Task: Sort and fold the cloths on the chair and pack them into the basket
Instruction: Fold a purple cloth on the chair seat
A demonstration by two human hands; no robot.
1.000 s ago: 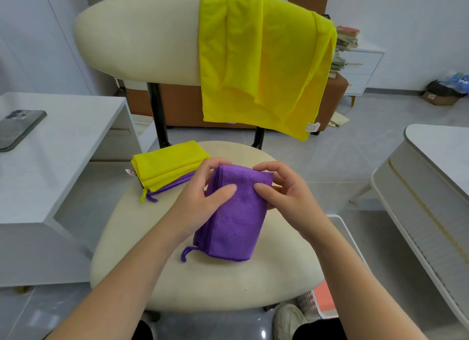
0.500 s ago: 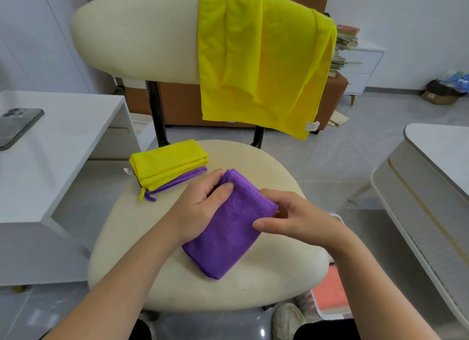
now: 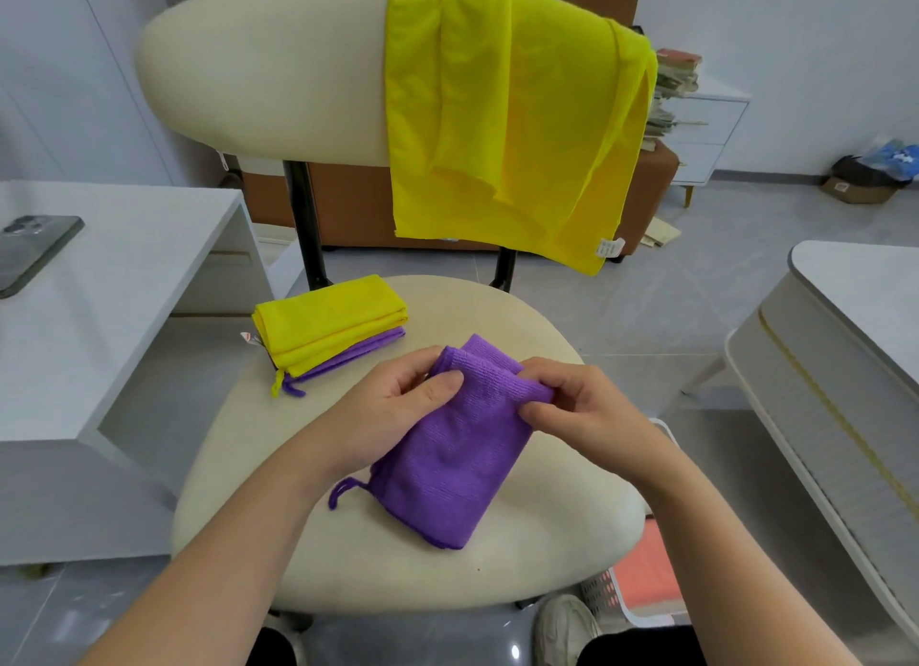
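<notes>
A folded purple cloth [image 3: 457,461] lies on the cream chair seat [image 3: 547,556]. My left hand [image 3: 398,416] pinches its upper left corner between thumb and fingers. My right hand [image 3: 582,407] pinches the upper right corner. A small loop hangs from the cloth's lower left. At the seat's back left sits a folded stack: a yellow cloth [image 3: 328,327] on top of a purple one [image 3: 348,359]. A large unfolded yellow cloth [image 3: 507,118] hangs over the chair's backrest [image 3: 263,68]. The white basket [image 3: 631,586] shows partly under the seat's right edge.
A white table [image 3: 124,277] with a phone [image 3: 30,252] stands on the left. A white cabinet [image 3: 845,367] is on the right. Behind the chair are a brown sofa, a drawer unit with stacked books, and a box on the floor. My shoe [image 3: 562,630] is below.
The purple cloth was tilted and pressed flat on the seat, then turned more upright. Both hands shifted to pinch its top corners, and its loop shows again at the lower left.
</notes>
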